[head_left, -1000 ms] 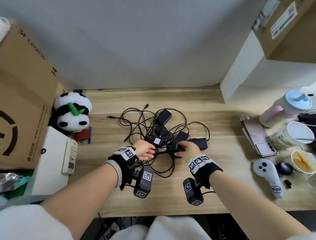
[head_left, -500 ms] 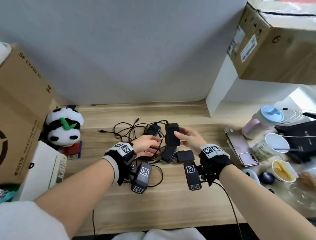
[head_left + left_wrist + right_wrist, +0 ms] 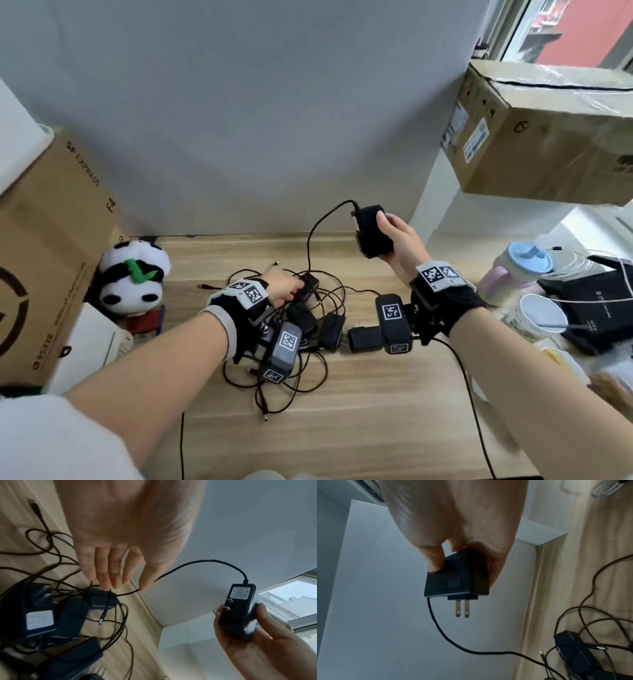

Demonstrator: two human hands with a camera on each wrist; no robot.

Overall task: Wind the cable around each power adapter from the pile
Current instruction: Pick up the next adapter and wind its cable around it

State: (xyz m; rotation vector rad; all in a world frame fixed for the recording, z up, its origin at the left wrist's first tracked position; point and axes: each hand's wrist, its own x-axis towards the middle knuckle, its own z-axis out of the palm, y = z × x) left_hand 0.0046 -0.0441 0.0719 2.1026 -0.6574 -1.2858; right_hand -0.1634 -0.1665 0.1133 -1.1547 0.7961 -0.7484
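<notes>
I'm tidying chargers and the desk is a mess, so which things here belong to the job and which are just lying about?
Job: lifted adapter in right hand; its cable; adapter pile under left hand.

Lying about: panda toy; cardboard box; lidded cup.

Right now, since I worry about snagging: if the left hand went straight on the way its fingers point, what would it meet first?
Probably the small black adapter in the pile, just under the left hand fingertips; the lifted adapter's cable runs close by, depth unclear.
</notes>
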